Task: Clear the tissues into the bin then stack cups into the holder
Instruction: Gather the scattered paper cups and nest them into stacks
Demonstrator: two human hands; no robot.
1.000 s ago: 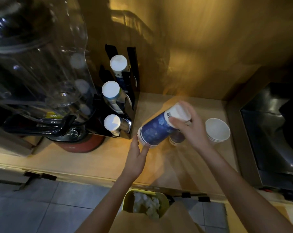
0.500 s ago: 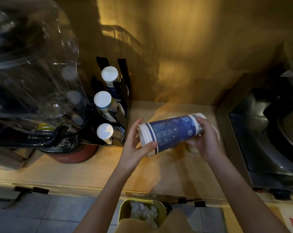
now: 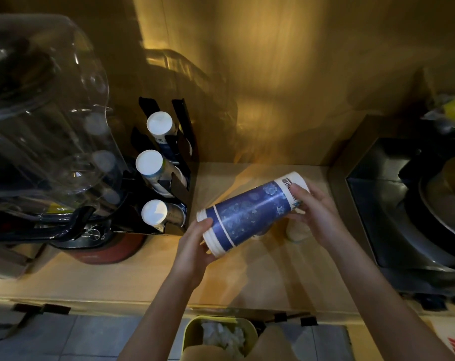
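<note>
Both hands hold a nested stack of blue patterned paper cups lying almost level above the counter. My left hand grips its wide rim end. My right hand grips its narrow white base end. The black cup holder stands just to the left, with three slots that each show the white bottom of a cup stack. A yellow-green bin below the counter edge holds white crumpled tissues. More cups behind the held stack are mostly hidden.
A large clear water jug on a red-based dispenser fills the left. A dark steel sink unit lies at the right. The wooden counter runs between them, with a wooden wall behind.
The cup stack has tilted from steeply slanted to almost level and moved a little left. My left hand went from touching the rim to gripping it. The view shifted downward.
</note>
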